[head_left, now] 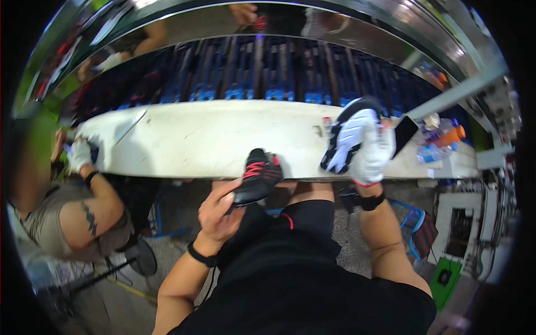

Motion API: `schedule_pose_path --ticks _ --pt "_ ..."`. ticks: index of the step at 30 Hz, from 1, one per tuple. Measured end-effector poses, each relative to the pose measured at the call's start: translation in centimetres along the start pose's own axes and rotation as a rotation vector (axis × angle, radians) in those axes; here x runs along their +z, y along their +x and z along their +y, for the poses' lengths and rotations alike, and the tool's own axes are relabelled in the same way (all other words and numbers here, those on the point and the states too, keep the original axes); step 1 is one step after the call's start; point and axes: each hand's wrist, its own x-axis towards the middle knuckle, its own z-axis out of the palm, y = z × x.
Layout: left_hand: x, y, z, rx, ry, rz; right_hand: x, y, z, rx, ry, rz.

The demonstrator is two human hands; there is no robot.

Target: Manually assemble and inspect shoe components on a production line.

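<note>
Holding the red-laced black shoe (257,181) in the bare left grip (219,216), pinched between thumb and fingers by its near end, at the near edge of the table (212,134). Overlapping the white shoe (347,137) with the gloved right grip (371,149), toward the table's right end; cannot tell whether closed on it or just touching. Showing just right of there, a black slab (406,135), with bottles (436,152) farther right.
</note>
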Motion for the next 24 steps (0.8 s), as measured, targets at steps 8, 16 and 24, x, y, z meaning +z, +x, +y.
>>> schedule_pose_path --ticks 8,16,24 --pt "-0.9 2.5 1.2 0.066 0.289 -0.063 2.6 -2.2 0.3 0.251 0.185 -0.054" --pt "1.6 6.4 4.3 0.026 0.392 -0.125 -0.1 -7.6 0.4 0.138 0.024 -0.285" --pt "3.3 4.3 5.3 -0.415 -0.106 0.037 2.5 -12.4 -2.3 0.026 0.118 -0.637"
